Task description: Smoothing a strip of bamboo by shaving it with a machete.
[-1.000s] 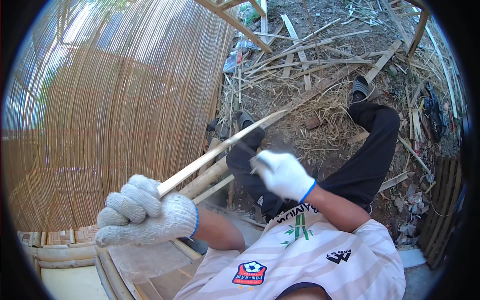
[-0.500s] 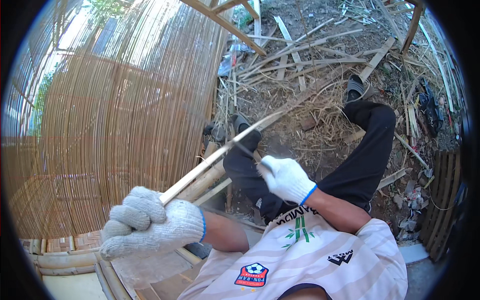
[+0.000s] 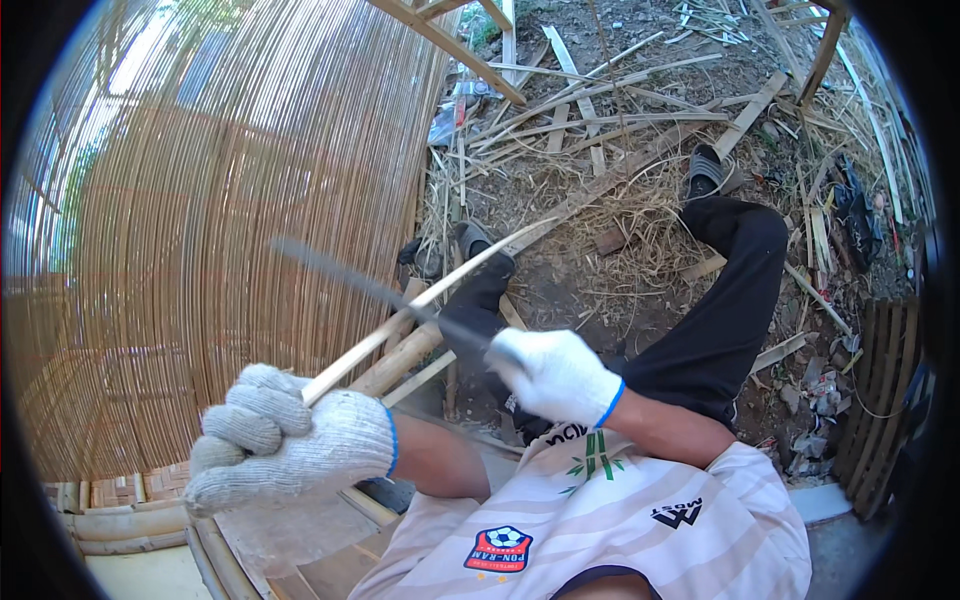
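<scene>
My left hand [image 3: 290, 440], in a white knit glove with a blue cuff, is closed round the near end of a long pale bamboo strip [image 3: 470, 265]. The strip slants away up and to the right, bending slightly, past my left foot toward the ground. My right hand [image 3: 560, 378], gloved alike, grips a knife; its handle is hidden in the fist. The long dark blade [image 3: 340, 272], blurred by motion, lies across the strip a little beyond my left hand, its tip out to the left. Whether the edge touches the strip I cannot tell.
A tall screen of thin bamboo slats [image 3: 250, 220] stands on the left. A thick bamboo pole [image 3: 400, 362] lies below the strip. Beyond my feet, cut strips [image 3: 600, 125] and shavings [image 3: 640, 230] litter the dirt. A slatted wooden panel [image 3: 880, 390] is at the right.
My right hand has come nearer and a little left, carrying the blade along the strip toward my left hand. My left hand still holds the strip, shifted slightly left.
</scene>
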Demonstrator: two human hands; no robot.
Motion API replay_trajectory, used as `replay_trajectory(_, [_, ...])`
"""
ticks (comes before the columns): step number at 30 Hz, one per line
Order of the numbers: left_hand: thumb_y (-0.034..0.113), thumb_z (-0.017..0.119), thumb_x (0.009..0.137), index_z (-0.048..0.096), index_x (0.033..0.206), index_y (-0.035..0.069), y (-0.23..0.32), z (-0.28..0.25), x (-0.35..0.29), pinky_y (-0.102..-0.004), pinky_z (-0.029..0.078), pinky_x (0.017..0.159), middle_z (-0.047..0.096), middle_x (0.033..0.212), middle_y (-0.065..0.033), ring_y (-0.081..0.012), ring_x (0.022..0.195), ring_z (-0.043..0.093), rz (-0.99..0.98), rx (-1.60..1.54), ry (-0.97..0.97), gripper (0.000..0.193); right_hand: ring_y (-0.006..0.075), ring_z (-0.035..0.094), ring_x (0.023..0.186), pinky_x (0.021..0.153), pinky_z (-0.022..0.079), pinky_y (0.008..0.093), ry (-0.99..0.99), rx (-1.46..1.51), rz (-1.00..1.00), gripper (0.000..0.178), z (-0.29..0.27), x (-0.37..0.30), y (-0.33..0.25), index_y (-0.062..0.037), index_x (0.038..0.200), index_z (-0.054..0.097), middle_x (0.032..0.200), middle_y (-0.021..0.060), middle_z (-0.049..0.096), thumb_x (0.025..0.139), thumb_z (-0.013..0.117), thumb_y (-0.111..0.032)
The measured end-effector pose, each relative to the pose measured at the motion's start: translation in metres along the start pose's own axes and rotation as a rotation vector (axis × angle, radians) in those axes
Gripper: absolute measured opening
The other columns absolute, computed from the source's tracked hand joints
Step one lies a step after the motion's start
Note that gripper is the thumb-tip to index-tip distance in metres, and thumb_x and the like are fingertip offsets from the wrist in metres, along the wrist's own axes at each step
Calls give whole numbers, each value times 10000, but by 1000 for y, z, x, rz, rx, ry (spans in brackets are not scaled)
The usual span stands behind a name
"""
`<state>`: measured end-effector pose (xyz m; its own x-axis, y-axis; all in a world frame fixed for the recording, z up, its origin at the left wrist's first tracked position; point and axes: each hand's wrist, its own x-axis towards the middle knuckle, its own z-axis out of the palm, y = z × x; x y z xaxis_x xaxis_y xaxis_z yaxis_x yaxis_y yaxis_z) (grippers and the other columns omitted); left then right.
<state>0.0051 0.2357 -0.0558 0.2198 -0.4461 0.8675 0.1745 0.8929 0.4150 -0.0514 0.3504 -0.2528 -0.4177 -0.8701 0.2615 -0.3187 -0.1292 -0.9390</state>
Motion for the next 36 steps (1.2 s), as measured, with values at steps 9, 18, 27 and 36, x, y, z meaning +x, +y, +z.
replay_trajectory(9, [594, 444, 1093, 277, 659, 201, -17, 3, 6, -235, 225, 400, 263, 562, 45, -71, 413, 258, -37, 14, 55, 609, 434, 719, 748, 665, 579, 529, -83, -180, 270, 214, -1, 5, 31, -75, 1061, 646, 791, 195, 722, 1030, 579, -276])
replay_trajectory(18, [521, 427, 1117, 282, 638, 212, -13, 0, 6, -235, 225, 400, 260, 547, 49, -63, 411, 250, -19, -48, -46, 588, 466, 687, 757, 667, 543, 513, -41, -49, 283, 178, 0, 0, 29, -28, 1005, 647, 779, 245, 681, 1000, 620, -204])
replay_trajectory(27, [485, 444, 1111, 280, 637, 212, -12, 0, 7, -243, 220, 401, 264, 543, 48, -66, 414, 236, -20, -5, 19, 571, 442, 705, 757, 677, 569, 534, -33, -48, -22, 159, 3, 0, 5, -75, 1032, 634, 793, 210, 702, 990, 629, -228])
replay_trajectory(36, [516, 474, 1103, 277, 637, 213, -19, -10, 12, -244, 214, 394, 261, 543, 48, -63, 413, 242, -43, -47, -19, 590, 498, 700, 816, 737, 569, 564, -53, -240, 474, 269, 13, -13, 145, -51, 1066, 683, 876, 291, 712, 1020, 557, -285])
